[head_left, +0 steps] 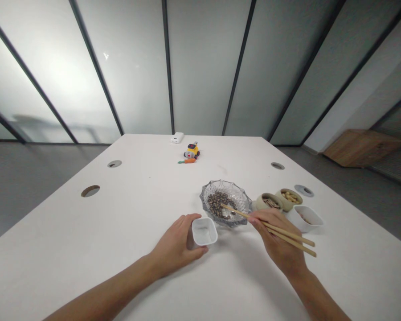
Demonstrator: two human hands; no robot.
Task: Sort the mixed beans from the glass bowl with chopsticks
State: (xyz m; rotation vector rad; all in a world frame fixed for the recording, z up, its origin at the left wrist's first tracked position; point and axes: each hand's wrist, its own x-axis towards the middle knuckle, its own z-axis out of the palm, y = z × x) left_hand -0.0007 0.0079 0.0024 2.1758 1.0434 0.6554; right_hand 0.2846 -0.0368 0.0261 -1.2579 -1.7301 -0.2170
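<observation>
My left hand (175,243) is closed around a small white square cup (204,232), thumb on the near side and fingers on the far side. No contents are visible in the cup. A pair of wooden chopsticks (289,235) is gripped in my right hand (280,240). Their tips reach into a scalloped clear glass bowl (242,196), among dark brown beans (217,200) heaped toward its left side. Whether a bean is pinched between the tips, I cannot tell. The cup stands just in front of the bowl's near left rim.
Right of the bowl are two round beige pots, one with brownish pieces (270,203), one with peanuts (290,196), and a white square container (309,220). Farther back lie a toy truck (192,151), an orange-handled screwdriver (187,161) and a white box (177,137). The tabletop (137,191) has several round holes.
</observation>
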